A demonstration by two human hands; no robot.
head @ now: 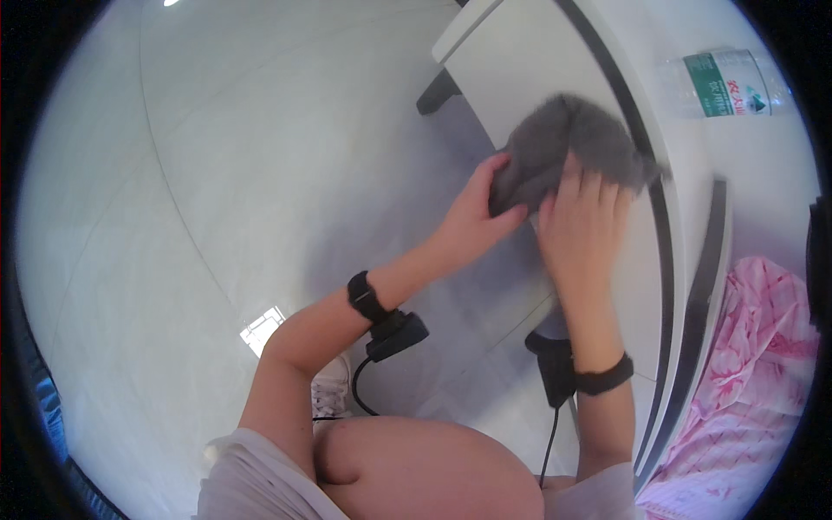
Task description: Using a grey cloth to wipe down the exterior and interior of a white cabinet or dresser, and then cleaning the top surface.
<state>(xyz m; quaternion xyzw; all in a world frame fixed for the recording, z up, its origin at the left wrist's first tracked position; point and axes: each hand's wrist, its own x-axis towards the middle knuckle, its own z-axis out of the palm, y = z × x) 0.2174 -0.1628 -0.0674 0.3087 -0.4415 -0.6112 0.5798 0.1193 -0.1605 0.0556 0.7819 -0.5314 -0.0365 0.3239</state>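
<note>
A dark grey cloth is bunched up in front of the white cabinet, partly blurred. My left hand grips its near left side, the thumb below and the fingers going behind the fabric. My right hand lies over the cloth's right part with its fingers together, the fingertips partly covered by a fold. Whether the cloth touches the cabinet front cannot be told. Around each wrist is a black strap; a black device with a cable hangs at the left one, and another black device at the right.
A clear plastic bottle with a green and white label lies on the white top at the upper right. Pink patterned fabric is heaped at the right edge. A dark cabinet foot stands on the pale tiled floor. My bare knee is below.
</note>
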